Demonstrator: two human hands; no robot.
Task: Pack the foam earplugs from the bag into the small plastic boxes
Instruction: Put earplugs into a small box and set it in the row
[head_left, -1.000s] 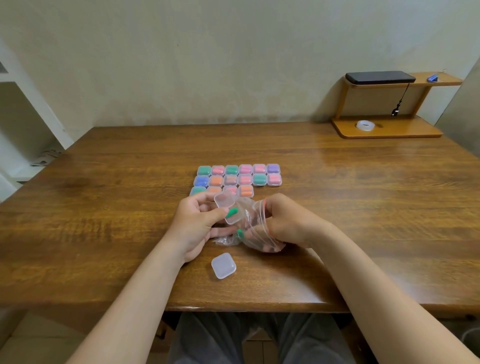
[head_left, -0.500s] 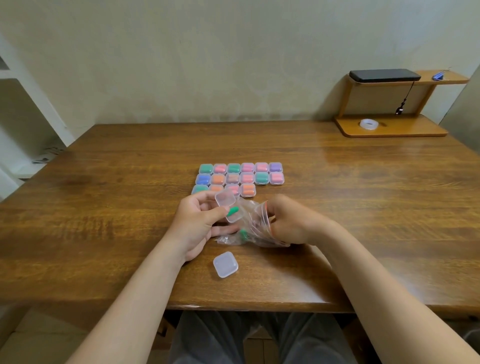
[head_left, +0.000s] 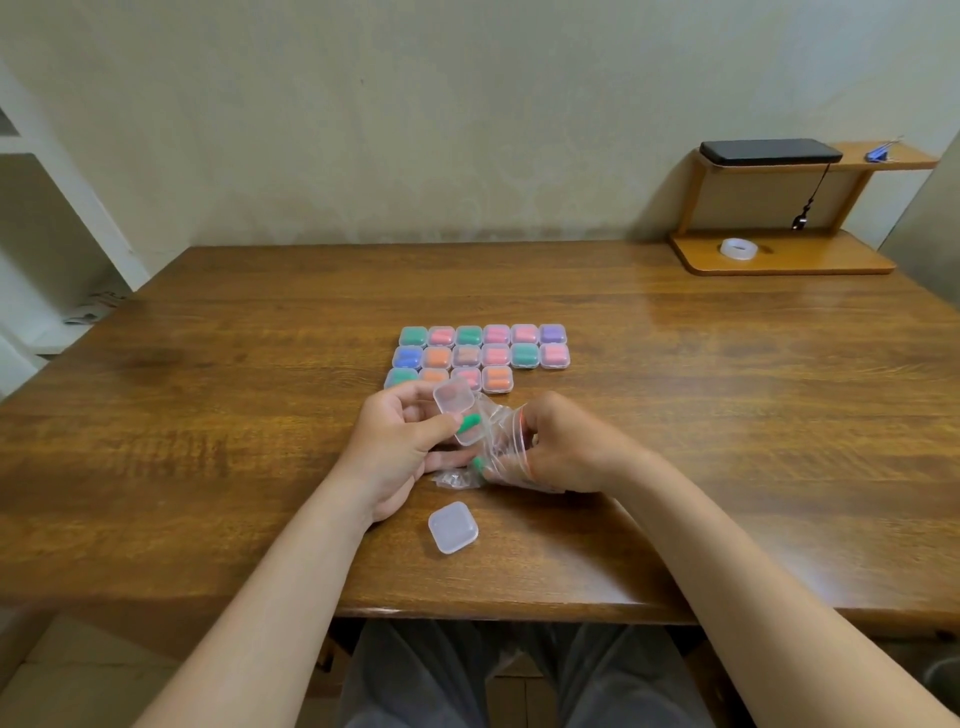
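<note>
My left hand (head_left: 397, 441) holds a small clear plastic box (head_left: 457, 408) with its lid open, and a green earplug (head_left: 467, 423) lies in it. My right hand (head_left: 563, 449) grips the clear zip bag (head_left: 496, 457), fingers at its mouth; another green earplug (head_left: 478, 463) shows inside the bag. A closed empty clear box (head_left: 452, 527) lies on the table near the front edge. Behind my hands stand several closed boxes (head_left: 483, 356) filled with coloured earplugs, set in rows.
The wooden table (head_left: 208, 415) stretches wide to both sides. At the back right stands a wooden shelf (head_left: 779, 260) with a tape roll (head_left: 738, 248) and a black device (head_left: 769, 152) on top. White shelving (head_left: 47, 249) stands at the far left.
My right hand has shifted slightly on the bag, working at its mouth. My left hand still holds the open box with the green earplug.
</note>
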